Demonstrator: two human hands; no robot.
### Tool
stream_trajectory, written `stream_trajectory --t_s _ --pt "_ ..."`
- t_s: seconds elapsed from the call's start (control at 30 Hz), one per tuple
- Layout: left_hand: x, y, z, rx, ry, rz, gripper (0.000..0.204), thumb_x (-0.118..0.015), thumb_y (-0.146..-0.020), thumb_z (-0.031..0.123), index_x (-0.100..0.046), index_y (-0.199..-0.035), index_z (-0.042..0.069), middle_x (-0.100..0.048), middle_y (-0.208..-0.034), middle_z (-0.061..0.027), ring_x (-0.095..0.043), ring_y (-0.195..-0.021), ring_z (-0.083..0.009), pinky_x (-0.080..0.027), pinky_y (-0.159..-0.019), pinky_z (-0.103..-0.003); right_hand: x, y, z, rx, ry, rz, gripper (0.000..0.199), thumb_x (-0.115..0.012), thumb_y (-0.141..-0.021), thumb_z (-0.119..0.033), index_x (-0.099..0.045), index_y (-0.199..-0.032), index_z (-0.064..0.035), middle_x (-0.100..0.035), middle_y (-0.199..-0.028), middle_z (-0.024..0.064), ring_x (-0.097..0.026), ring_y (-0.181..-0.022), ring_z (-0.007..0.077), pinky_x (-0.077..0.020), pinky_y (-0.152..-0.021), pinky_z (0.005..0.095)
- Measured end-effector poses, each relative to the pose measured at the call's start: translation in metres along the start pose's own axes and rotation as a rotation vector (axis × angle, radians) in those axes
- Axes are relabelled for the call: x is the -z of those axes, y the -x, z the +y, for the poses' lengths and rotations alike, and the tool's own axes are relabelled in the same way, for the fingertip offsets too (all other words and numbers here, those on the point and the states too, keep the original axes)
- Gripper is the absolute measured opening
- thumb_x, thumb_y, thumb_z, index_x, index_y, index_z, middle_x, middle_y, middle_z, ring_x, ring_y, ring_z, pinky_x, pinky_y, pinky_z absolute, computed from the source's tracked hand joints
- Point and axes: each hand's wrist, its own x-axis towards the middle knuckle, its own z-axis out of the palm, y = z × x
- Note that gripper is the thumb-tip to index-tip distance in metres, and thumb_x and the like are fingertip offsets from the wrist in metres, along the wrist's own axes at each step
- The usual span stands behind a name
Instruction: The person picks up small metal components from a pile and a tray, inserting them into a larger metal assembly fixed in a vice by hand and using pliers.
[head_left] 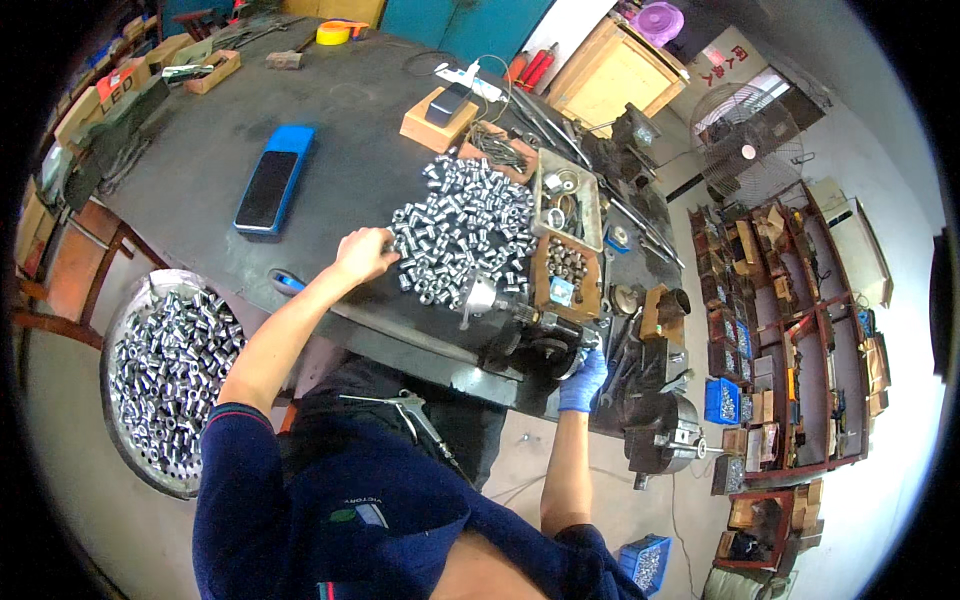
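At the left edge of a heap of short shiny metal sleeves point(465, 225) on the dark workbench is my left hand point(366, 256), bare, with its fingers curled in against the nearest pieces. Whether a sleeve is in its fingertips is hidden. My right hand point(583, 382), in a blue glove, is closed at the right end of a small dark bench machine point(545, 342) at the bench's front edge. Its fingers wrap round a part of that end, which they mostly cover. A silvery chuck-like head point(480, 296) forms the machine's left end, close to the heap.
A perforated round pan point(118, 440) full of sleeves stands at lower left. On the bench are a blue-cased phone-like device point(270, 185), a wooden box of fittings point(545, 290) and a tray point(568, 190). An air blow gun point(425, 420) lies by my lap; a vise-like machine point(665, 435) stands right.
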Motion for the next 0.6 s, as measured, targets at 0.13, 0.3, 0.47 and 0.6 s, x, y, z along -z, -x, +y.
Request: stream_trajectory --t_s 0.13,0.3,0.47,0.6 --pt "0.001 0.015 0.008 -0.087 -0.046 -0.032 0.018 -0.068 -0.067 0.020 -0.061 -0.077 0.006 -0.063 -0.079 -0.0131 -0.061 -0.076 -0.0314 -0.048 -0.067 -0.040 0.046 -0.004 -0.002 -0.079 -0.105 -0.197 0.019 -0.054 -0.086 -0.024 -0.057 -0.092 -0.0063 -0.059 -0.076 0.0018 -0.053 -0.060 0.0104 -0.0427 -0.052 0.0230" --pt "0.003 0.023 0.002 -0.103 -0.133 -0.012 0.015 -0.067 -0.070 0.014 -0.058 -0.076 0.004 -0.063 -0.076 -0.0121 -0.062 -0.068 -0.0279 -0.049 -0.061 -0.037 0.036 0.004 0.002 -0.078 -0.023 -0.016 0.022 -0.052 -0.086 -0.025 -0.059 -0.095 -0.0065 -0.064 -0.085 0.0050 -0.062 -0.075 0.0168 -0.0523 -0.067 0.0300" --pt "0.032 0.042 0.043 0.025 1.111 -0.300 0.017 -0.063 -0.075 0.001 -0.059 -0.092 -0.001 -0.062 -0.079 -0.0087 -0.061 -0.069 -0.0157 -0.049 -0.061 -0.027 0.055 0.000 0.000 -0.120 -0.119 -0.160 0.025 -0.049 -0.087 -0.027 -0.059 -0.097 -0.0060 -0.064 -0.087 0.0063 -0.062 -0.078 0.0192 -0.0515 -0.073 0.0343" --pt "0.035 0.047 0.080 -0.214 1.340 -0.346 0.022 -0.061 -0.076 -0.003 -0.058 -0.098 -0.006 -0.062 -0.087 -0.0104 -0.061 -0.078 -0.0142 -0.049 -0.074 -0.025 0.036 0.008 -0.004 -0.098 -0.074 -0.062 0.023 -0.045 -0.089 -0.026 -0.058 -0.091 -0.0076 -0.063 -0.077 0.0030 -0.060 -0.065 0.0146 -0.0508 -0.061 0.0293"
